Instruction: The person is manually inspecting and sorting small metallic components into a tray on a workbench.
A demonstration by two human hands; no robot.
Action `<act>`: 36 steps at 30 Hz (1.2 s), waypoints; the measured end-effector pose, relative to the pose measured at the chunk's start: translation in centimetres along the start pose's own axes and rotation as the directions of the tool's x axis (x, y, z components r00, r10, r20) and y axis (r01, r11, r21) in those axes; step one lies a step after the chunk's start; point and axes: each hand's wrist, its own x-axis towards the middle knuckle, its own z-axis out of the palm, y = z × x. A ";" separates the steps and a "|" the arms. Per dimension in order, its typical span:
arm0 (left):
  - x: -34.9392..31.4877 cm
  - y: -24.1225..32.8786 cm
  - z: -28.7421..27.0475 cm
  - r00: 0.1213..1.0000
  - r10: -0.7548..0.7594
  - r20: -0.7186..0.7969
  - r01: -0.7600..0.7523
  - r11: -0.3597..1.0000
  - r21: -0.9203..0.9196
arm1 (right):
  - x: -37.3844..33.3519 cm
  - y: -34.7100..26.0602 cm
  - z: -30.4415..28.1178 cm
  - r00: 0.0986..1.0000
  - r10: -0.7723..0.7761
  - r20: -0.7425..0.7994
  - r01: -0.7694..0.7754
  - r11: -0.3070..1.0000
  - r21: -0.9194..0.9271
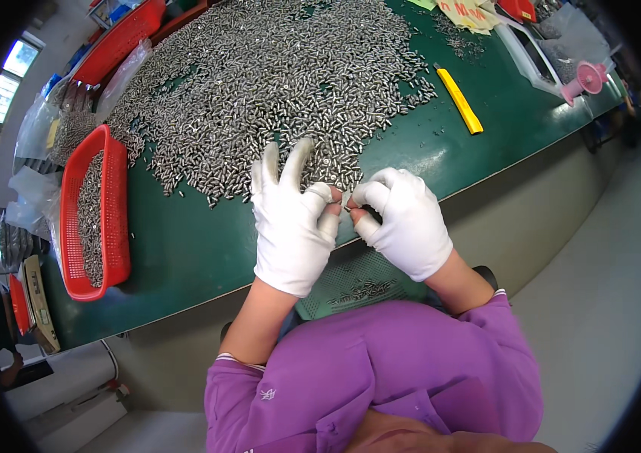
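Observation:
My left hand (290, 219) wears a white glove with the thumb and index fingertips bare. Those two tips are pinched together at the near edge of the heap, while the other fingers stretch up over it. Whatever the left pinch holds is too small to make out. Close beside it, my right hand (403, 223), gloved the same way, pinches a small metal part (347, 208) between thumb and index finger. Beyond both hands spreads a wide heap of small silvery cylindrical metal parts (260, 90) on the green tabletop (177, 257).
A red perforated basket (121, 219) of metal parts stands at the left. In front of my lap, below the table edge, sits a green perforated basket (335, 283) with some parts. A yellow utility knife (459, 102) lies right of the heap; a pink spool-like object (586, 80) stands far right.

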 end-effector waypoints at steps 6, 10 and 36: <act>-1.5 -0.4 -0.9 0.994 -0.030 0.101 0.032 0.999 -0.023 | 0.2 -0.1 0.0 1.000 0.002 0.007 -0.002 1.000 -0.025; -1.7 -0.5 -0.9 0.999 -0.007 0.052 0.010 0.999 -0.047 | 0.3 -0.1 0.1 0.999 -0.040 0.011 0.040 0.999 -0.030; -3.2 -0.7 -1.4 0.991 -0.117 0.056 0.114 0.991 0.063 | 0.9 -1.2 1.4 0.996 -0.070 0.057 0.067 0.996 0.060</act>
